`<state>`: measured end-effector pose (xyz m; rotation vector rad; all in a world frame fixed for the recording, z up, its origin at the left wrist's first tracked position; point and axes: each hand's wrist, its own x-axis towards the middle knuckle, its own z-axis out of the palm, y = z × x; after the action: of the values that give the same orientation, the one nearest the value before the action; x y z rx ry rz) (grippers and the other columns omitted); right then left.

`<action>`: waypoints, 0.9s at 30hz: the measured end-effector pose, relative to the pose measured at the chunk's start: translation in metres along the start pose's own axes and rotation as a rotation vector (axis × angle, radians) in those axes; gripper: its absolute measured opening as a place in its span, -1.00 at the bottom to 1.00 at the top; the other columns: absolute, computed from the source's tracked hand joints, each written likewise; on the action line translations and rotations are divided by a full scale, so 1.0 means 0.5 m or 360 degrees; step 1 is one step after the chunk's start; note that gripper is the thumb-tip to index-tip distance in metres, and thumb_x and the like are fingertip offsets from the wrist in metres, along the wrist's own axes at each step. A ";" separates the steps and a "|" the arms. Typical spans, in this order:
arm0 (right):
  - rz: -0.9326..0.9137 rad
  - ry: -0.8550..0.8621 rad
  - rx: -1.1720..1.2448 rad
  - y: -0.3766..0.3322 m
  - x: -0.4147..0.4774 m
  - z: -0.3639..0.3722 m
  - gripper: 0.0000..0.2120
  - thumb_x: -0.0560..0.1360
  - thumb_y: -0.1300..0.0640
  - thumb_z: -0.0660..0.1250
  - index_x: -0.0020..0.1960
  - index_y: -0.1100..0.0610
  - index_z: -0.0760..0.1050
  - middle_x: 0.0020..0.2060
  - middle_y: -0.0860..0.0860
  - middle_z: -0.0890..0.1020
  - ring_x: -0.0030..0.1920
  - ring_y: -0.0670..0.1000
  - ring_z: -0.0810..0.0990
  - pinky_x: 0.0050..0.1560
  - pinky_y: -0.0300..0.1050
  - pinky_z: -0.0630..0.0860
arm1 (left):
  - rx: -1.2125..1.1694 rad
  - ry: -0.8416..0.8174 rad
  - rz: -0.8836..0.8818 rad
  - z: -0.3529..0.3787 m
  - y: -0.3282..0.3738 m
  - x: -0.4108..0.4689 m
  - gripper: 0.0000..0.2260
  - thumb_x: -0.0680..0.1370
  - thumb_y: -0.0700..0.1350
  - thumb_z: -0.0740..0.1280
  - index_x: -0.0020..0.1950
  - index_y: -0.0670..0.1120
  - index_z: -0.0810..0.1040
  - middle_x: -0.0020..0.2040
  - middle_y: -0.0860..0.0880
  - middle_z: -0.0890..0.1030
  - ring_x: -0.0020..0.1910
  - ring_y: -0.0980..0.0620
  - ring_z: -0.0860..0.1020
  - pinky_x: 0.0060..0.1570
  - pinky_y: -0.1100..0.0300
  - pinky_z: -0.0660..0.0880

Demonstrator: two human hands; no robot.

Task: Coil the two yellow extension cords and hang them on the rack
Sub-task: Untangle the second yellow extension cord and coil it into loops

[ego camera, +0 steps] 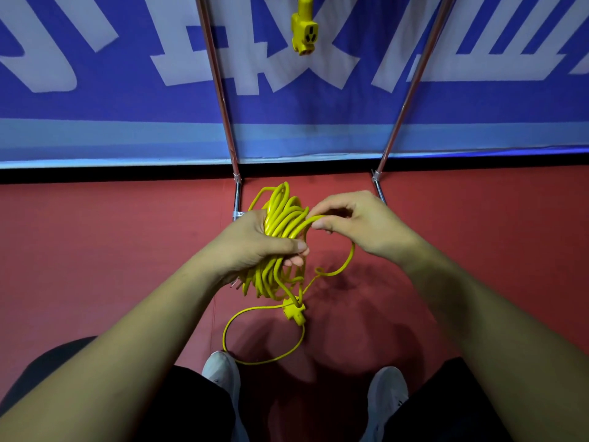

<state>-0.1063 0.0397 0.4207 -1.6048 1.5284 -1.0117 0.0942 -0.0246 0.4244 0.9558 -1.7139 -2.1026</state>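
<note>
My left hand grips a thick bundle of yellow extension cord loops, fingers curled round its middle. My right hand pinches one strand of the same cord beside the top of the bundle. From there the strand curves down to a loose tail that lies in a loop on the red floor. A yellow socket block hangs just below the bundle. The socket end of a second yellow cord dangles at the top, between the two metal rack poles.
The rack's right pole and its feet stand against a blue banner wall with white characters. My two white shoes are on the red floor just below the loose cord loop.
</note>
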 end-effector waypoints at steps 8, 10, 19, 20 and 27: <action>0.0076 0.0125 0.0015 0.027 0.004 -0.001 -0.83 0.43 0.30 0.47 -0.02 0.20 0.54 -0.28 0.09 0.59 -0.24 -0.08 0.55 -0.09 -0.11 0.52 | 0.0321 0.0044 0.0045 0.009 0.002 0.004 -0.95 0.51 -0.39 0.33 -0.07 -0.36 0.58 -0.38 -0.08 0.63 -0.48 0.05 0.51 -0.43 0.21 0.52; 0.0080 0.0126 0.0022 0.029 0.004 0.001 -0.84 0.43 0.30 0.47 -0.03 0.21 0.54 -0.28 0.10 0.60 -0.24 -0.08 0.56 -0.09 -0.13 0.53 | 0.0371 0.0045 0.0033 0.007 0.003 0.005 -0.92 0.51 -0.36 0.34 -0.10 -0.32 0.63 -0.42 -0.10 0.59 -0.48 0.02 0.50 -0.43 0.20 0.51; 0.0079 0.0131 -0.0043 0.029 0.007 0.009 -0.89 0.43 0.25 0.48 -0.09 0.18 0.57 -0.34 -0.01 0.58 -0.27 -0.08 0.56 -0.12 -0.05 0.54 | 0.0393 -0.0018 0.0068 -0.003 0.010 0.004 -0.93 0.50 -0.35 0.35 -0.11 -0.23 0.62 -0.36 -0.20 0.60 -0.44 -0.11 0.48 -0.39 0.15 0.51; 0.0080 0.0134 -0.0046 0.029 0.007 0.010 -0.90 0.43 0.24 0.48 -0.10 0.18 0.57 -0.34 0.00 0.58 -0.28 -0.09 0.55 -0.12 -0.05 0.53 | 0.0354 -0.0012 0.0065 -0.004 0.011 0.004 -0.93 0.49 -0.36 0.36 -0.05 -0.26 0.57 -0.33 -0.20 0.64 -0.47 -0.09 0.47 -0.40 0.15 0.52; 0.0108 0.0106 -0.0049 0.032 0.010 0.025 -0.92 0.44 0.24 0.47 -0.12 0.17 0.57 -0.32 0.15 0.61 -0.30 -0.09 0.52 -0.16 -0.09 0.49 | 0.0307 0.0074 0.0106 -0.028 0.001 0.009 -0.70 0.48 -0.35 0.42 0.14 -0.29 0.40 -0.38 -0.24 0.53 -0.42 -0.10 0.47 -0.42 0.14 0.48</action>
<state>-0.1025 0.0335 0.4011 -1.5430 1.6393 -1.0180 0.0997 -0.0381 0.4223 0.9767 -1.9237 -1.8858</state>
